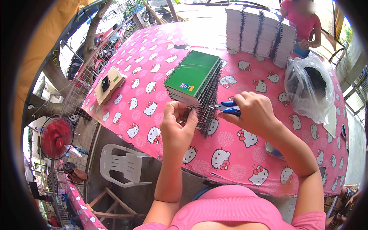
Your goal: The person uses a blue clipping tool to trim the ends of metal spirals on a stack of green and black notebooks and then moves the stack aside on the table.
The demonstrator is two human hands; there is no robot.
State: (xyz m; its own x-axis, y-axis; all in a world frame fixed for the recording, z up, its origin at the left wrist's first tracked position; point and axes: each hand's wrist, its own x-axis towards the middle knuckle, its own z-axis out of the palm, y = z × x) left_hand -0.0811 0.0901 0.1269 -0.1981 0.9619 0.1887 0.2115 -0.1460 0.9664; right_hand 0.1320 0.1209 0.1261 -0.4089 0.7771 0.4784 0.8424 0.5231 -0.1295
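A stack of spiral-bound notebooks [193,73] with a green cover on top lies on the pink table, black coils along its right side. At the stack's near corner, my left hand [177,126] has thumb and fingers closed around the lower end of a black wire coil [191,109]. My right hand [256,111] grips blue-handled pliers [229,109] from the right. Their metal jaws reach to the coils beside my left thumb; whether they bite on wire is too small to tell.
Tall piles of spiral-bound books [253,32] stand at the far right, near a person in pink [306,23]. A clear plastic bag [309,90] with something dark inside sits at right. A phone [105,83] rests on a cardboard box [114,78] at left, above a white chair [124,165].
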